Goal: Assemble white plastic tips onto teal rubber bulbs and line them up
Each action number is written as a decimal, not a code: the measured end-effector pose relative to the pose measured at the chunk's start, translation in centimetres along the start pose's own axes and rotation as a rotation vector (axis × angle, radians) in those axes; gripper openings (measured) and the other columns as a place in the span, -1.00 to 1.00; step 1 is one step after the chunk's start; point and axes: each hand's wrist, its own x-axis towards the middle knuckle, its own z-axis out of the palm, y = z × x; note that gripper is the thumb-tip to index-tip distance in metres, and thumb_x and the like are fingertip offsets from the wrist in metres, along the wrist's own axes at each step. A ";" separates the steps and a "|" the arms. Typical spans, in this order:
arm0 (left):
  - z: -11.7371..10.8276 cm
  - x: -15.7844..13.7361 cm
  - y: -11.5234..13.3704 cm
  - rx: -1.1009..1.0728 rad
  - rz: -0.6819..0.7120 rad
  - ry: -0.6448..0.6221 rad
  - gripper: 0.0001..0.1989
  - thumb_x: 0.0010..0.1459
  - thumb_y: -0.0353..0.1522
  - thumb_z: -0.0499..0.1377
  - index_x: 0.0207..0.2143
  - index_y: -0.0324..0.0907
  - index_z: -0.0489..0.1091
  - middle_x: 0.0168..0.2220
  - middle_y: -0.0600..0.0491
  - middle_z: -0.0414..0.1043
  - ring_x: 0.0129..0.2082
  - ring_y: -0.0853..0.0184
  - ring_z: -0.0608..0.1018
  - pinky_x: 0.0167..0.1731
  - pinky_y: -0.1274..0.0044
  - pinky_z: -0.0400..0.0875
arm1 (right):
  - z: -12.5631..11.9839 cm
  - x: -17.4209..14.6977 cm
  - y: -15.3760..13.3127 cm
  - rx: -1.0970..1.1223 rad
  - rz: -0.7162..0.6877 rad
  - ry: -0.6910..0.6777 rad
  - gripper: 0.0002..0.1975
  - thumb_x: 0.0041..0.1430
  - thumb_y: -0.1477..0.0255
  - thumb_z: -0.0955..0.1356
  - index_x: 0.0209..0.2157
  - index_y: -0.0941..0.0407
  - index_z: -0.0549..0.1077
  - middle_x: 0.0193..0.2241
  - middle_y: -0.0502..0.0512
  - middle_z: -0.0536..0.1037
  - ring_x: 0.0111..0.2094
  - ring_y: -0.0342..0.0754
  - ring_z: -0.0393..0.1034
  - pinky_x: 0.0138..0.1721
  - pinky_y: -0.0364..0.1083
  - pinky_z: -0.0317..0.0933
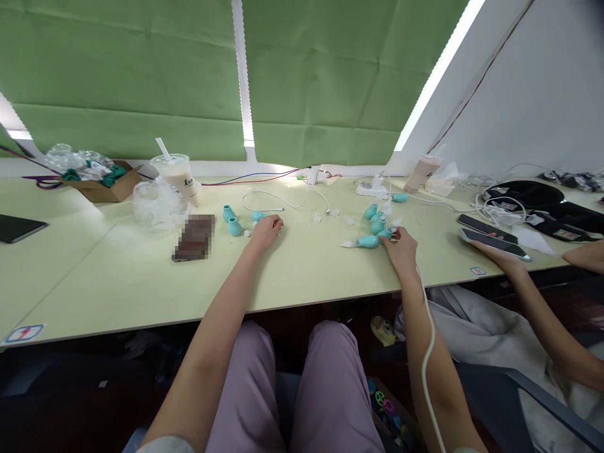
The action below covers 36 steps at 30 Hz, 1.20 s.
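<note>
My left hand [268, 231] rests low over the table with its fingers curled together; what they hold, if anything, is hidden. Just beyond it lies a teal rubber bulb [258, 215]. Two more open-necked teal bulbs [234, 227] stand to its left, beside a small white piece [247, 233]. On the right, my right hand [401, 248] has its thumb and fingers closed on a teal bulb [385, 234] at the near edge of a cluster. Next to it, another teal bulb with a white pointed tip [368, 241] lies on its side.
Small white pieces [318, 217] and a white cable [264, 207] lie mid-table. To the left are a phone-like blurred object [194, 238], a drink cup [177, 176] and a cardboard box [101, 189]. At right, another person's hand [500, 255] holds a phone [495, 244].
</note>
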 end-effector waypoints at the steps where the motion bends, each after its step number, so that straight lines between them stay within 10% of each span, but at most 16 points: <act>1: 0.0 0.0 0.0 0.001 -0.002 -0.002 -0.76 0.17 -0.34 -0.06 -0.44 -0.16 0.36 -0.41 -0.02 0.50 -0.42 0.28 0.44 -0.41 0.50 0.19 | 0.1 0.0 0.1 -0.009 -0.009 -0.005 -0.53 -0.02 0.09 0.32 -0.19 0.16 0.40 -0.30 0.25 0.55 -0.32 0.08 0.43 -0.17 0.07 0.28; 12: 0.2 0.2 -0.5 0.000 0.016 0.001 -0.75 0.18 -0.34 -0.06 -0.46 -0.15 0.35 -0.45 0.00 0.49 -0.43 0.28 0.44 -0.41 0.50 0.19 | -0.2 -1.3 -0.2 0.029 -0.070 0.037 -0.34 0.08 0.17 0.29 0.15 0.19 0.15 0.02 0.36 0.36 -0.15 0.09 0.37 -0.18 0.07 0.30; 15: 0.2 0.2 -0.6 -0.007 0.011 -0.006 -0.76 0.18 -0.34 -0.06 -0.44 -0.16 0.36 -0.43 -0.01 0.50 -0.42 0.28 0.45 -0.41 0.51 0.20 | -1.7 -2.9 -2.3 -0.124 -0.231 0.137 -0.46 0.16 0.27 0.24 0.16 0.12 0.18 0.03 0.30 0.33 -0.08 0.10 0.31 -0.09 0.09 0.24; 23: 0.3 0.5 -0.8 0.011 0.021 -0.004 -0.76 0.19 -0.34 -0.05 -0.41 -0.16 0.38 -0.41 -0.01 0.51 -0.40 0.27 0.46 -0.41 0.50 0.20 | -1.5 -4.5 -5.9 -0.648 -0.723 -0.233 -0.56 0.20 0.63 0.10 0.05 0.14 0.33 0.02 0.27 0.42 -0.01 0.18 0.23 -0.15 0.09 0.11; 28: 0.1 0.3 -0.5 0.014 -0.002 -0.010 -0.75 0.19 -0.34 -0.06 -0.40 -0.17 0.39 -0.38 -0.02 0.51 -0.40 0.27 0.46 -0.39 0.50 0.21 | -1.5 -3.9 -4.8 -0.427 -0.607 -0.165 -0.66 0.18 0.48 0.22 0.00 0.10 0.37 -0.06 0.23 0.48 -0.04 0.15 0.28 -0.10 0.07 0.14; 36: 0.3 0.4 -0.5 0.019 0.005 -0.009 -0.75 0.19 -0.34 -0.06 -0.40 -0.17 0.38 -0.38 -0.01 0.51 -0.39 0.27 0.45 -0.39 0.49 0.21 | -2.9 -5.2 0.3 0.093 -0.025 -0.019 -0.45 0.00 0.11 0.36 -0.04 0.16 0.39 -0.22 0.23 0.55 -0.32 0.04 0.45 -0.24 0.05 0.34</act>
